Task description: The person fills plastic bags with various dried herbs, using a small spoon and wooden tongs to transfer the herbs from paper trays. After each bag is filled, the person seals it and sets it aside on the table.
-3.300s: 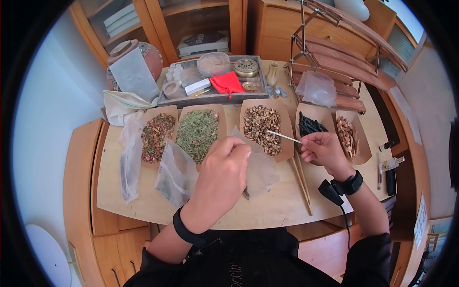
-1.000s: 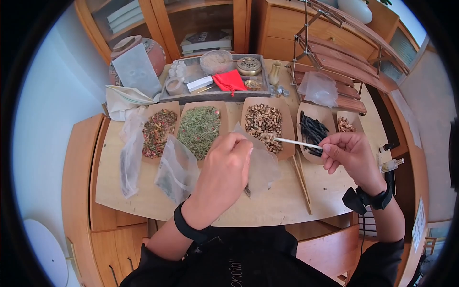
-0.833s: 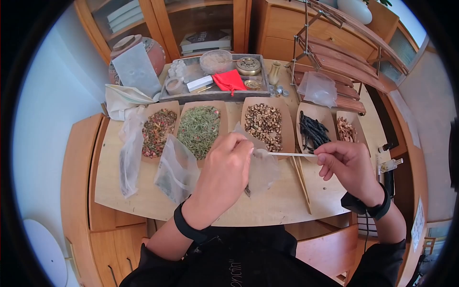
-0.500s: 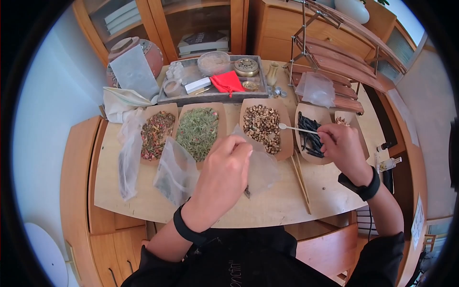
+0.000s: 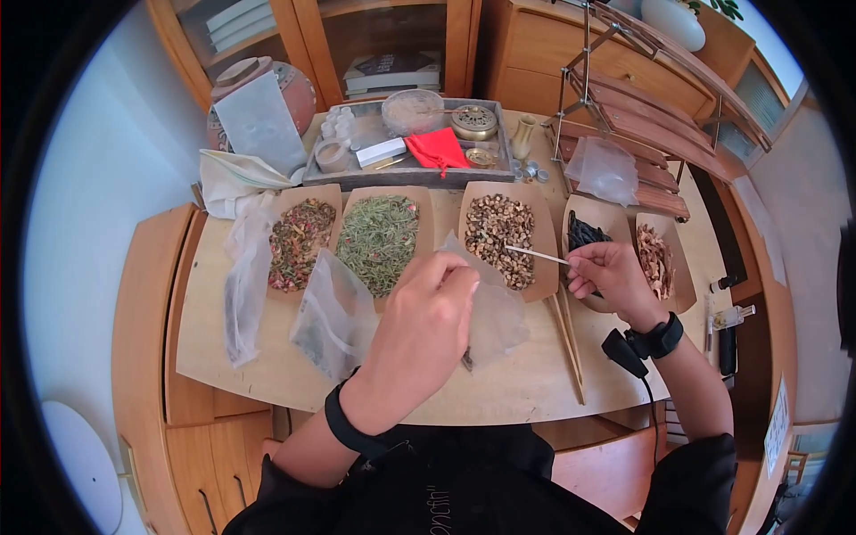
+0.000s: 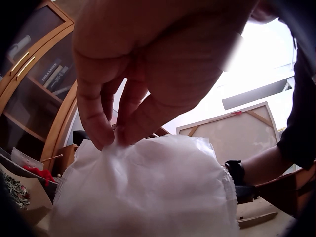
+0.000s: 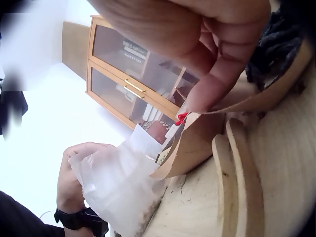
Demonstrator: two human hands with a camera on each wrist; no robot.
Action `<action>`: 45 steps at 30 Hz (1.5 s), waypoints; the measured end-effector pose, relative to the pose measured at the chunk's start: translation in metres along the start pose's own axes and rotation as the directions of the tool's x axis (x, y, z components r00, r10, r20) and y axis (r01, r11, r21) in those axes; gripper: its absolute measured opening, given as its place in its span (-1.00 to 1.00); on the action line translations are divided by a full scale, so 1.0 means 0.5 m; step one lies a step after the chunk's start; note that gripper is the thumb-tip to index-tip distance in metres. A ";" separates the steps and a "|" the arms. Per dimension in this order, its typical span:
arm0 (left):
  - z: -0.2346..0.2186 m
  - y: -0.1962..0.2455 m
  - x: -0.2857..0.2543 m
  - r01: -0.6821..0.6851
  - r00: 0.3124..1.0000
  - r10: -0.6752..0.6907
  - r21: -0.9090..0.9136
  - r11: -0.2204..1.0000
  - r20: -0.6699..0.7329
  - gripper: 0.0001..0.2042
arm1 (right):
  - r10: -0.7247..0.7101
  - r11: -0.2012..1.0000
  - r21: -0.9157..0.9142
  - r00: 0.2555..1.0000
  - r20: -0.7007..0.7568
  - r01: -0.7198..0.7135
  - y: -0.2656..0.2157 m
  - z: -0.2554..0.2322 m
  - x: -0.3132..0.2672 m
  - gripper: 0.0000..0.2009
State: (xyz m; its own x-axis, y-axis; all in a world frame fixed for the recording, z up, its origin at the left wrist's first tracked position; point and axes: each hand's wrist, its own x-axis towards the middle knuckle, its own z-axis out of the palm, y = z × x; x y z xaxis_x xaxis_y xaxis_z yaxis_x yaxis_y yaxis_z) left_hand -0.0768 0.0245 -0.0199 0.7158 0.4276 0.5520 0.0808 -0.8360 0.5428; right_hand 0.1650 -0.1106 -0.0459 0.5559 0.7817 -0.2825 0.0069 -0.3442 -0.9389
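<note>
– What's along the top of the frame?
– A glass-fronted wooden cabinet [image 5: 312, 53], with drawers [image 5: 535, 58] just right of it.
– And far left?
– A pale wall [image 5: 102, 205] beside a wooden cupboard [image 5: 147, 285].

- Looks forward and down from the head, set back from the work, across the table [image 5: 513, 385] to the glass-doored cabinet [image 5: 319, 53], over the left hand [image 5: 423, 325] and the right hand [image 5: 611, 275].
- Looks out from the left wrist, under the palm, very close onto the translucent bag [image 6: 143, 187].
- Looks from the right wrist close past the right hand, tipped strongly sideways, toward the left hand, with the cabinet beyond.
- Shows from both head and right wrist the left hand, the bag and the wooden tongs [image 5: 565, 348].
- Shows from both wrists the bag and the cabinet.
</note>
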 end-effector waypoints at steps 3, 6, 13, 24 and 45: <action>0.001 -0.002 0.000 -0.003 1.000 0.003 0.009 1.000 -0.002 -0.93 | 0.008 1.000 0.023 1.000 0.004 -0.008 0.009 -0.007 0.001 -0.88; 0.001 0.001 0.001 -0.002 1.000 0.002 0.007 1.000 0.002 -0.93 | 0.005 0.999 0.051 1.000 0.016 -0.006 0.017 -0.014 -0.001 -0.87; 0.001 0.002 -0.001 -0.010 1.000 0.010 0.008 1.000 0.002 -0.92 | -0.006 0.997 0.076 1.000 0.001 0.006 -0.003 -0.020 -0.030 -0.87; 0.002 0.002 0.001 -0.004 1.000 0.004 0.002 1.000 0.005 -0.93 | -0.109 0.986 -0.115 0.990 0.095 0.119 -0.129 0.003 -0.163 -0.87; 0.002 -0.003 -0.003 -0.003 1.000 0.003 -0.039 0.999 0.005 -0.93 | -0.254 0.807 -0.531 0.964 0.082 0.258 -0.045 -0.015 -0.033 -0.92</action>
State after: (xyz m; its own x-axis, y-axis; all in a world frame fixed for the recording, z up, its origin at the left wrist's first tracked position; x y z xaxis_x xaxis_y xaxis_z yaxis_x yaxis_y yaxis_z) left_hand -0.0771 0.0249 -0.0222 0.7196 0.4234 0.5503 0.0515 -0.8230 0.5658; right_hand 0.1618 -0.1197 -0.0189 0.4660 0.8834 -0.0499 0.5900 -0.3523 -0.7264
